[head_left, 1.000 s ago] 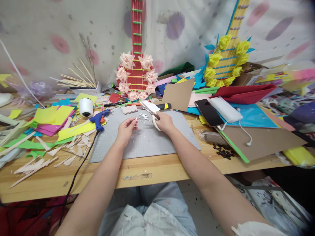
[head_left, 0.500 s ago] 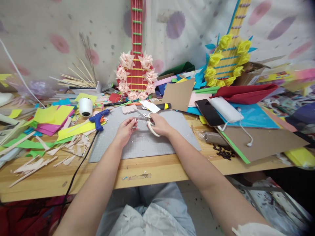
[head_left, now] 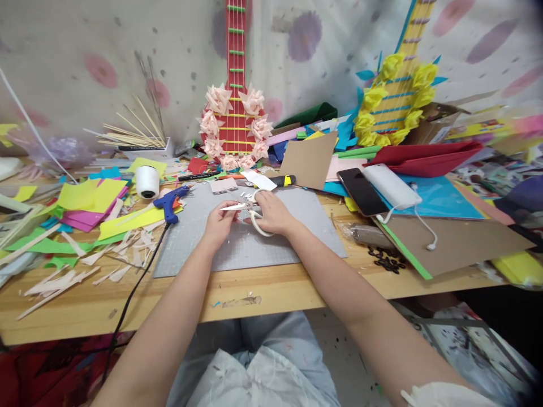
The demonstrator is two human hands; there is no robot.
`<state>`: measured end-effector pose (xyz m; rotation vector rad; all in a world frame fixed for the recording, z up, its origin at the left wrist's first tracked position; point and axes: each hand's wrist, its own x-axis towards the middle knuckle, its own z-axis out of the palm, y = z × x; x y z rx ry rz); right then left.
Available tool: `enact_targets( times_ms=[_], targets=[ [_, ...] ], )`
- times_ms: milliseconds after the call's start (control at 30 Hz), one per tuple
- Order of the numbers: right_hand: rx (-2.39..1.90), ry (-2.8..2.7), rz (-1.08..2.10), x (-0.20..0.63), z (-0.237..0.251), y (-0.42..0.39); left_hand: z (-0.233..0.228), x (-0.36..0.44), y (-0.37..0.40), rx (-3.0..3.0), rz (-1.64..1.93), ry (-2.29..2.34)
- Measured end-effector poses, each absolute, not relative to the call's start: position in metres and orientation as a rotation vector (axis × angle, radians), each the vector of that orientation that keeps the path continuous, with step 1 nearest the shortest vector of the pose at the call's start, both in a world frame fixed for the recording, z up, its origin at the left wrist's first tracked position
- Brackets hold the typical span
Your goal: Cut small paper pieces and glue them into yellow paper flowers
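Note:
My right hand [head_left: 275,213] grips white-handled scissors [head_left: 257,223], their blades parted and pointing left. Just at the blade tips, my left hand [head_left: 218,227] is closed in a pinch; what it holds is too small and partly hidden by the blades. Both hands are over a grey cutting mat [head_left: 246,249]. A few tiny white bits [head_left: 243,195] lie on the mat beyond the scissors. Behind them are a small stack of pale card pieces [head_left: 223,186], a white paper piece [head_left: 259,180] and a black-and-yellow-handled cutter [head_left: 285,181].
A blue glue gun [head_left: 170,204] with a black cord lies left of the mat, near paper scraps [head_left: 131,249] and a white cup-shaped object [head_left: 147,182]. Rightward are a phone [head_left: 362,192] and power bank [head_left: 392,187]. A red paper guitar [head_left: 236,124] and a yellow one [head_left: 394,104] stand behind.
The scissors have swung so their blades now point left across my left fingertips. My left hand has turned slightly and its fingers are more hidden. Small white bits now show on the mat.

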<state>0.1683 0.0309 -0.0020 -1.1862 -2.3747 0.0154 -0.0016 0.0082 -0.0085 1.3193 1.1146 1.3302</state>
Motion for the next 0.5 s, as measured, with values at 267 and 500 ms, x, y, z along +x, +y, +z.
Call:
enact_targets(
  times_ms=[267, 500],
  targets=[
    [-1.193, -2.362, 0.017, 0.1644, -0.0005, 0.0278, -0.0071, -0.0007, 0.0077, 1.377, 1.353, 1.119],
    [-1.241, -2.346, -0.032, 0.1633, 0.0005, 0.0273, -0.0104, -0.0012, 0.0093, 1.347, 1.369, 1.121]
  ],
)
